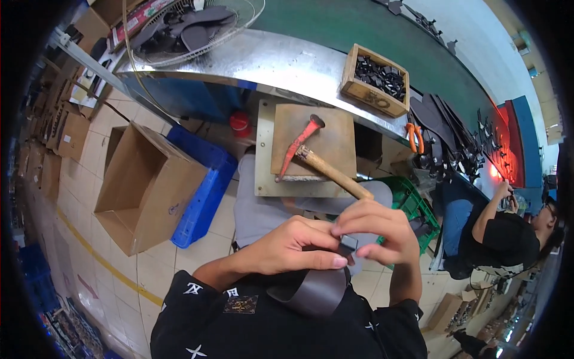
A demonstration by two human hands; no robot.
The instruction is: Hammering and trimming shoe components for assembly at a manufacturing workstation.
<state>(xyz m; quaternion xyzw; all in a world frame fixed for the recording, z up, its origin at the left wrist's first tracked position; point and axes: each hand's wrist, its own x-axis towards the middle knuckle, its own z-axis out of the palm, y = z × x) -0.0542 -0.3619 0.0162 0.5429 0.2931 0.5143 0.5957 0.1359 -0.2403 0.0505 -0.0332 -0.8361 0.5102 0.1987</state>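
Matt dark leather strap (317,290) (smooth), wooden-handled hammer (332,172), rough wood board (314,142).

Wooden work board (335,146) sits on a pale base plate (263,173); on it 1 wooden-handled hammer (332,172) and 1 red-handled tool (297,145), crossed and touching. Metal bench top (269,63) carries a wooden box (359,90) of small black parts and a wire fan guard (236,27). Tiled floor (119,263): open cardboard box (146,188), blue crate (206,191) just beside it.

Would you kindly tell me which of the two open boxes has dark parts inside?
The small wooden box on the metal bench holds dark parts; the large cardboard box on the floor shows none.
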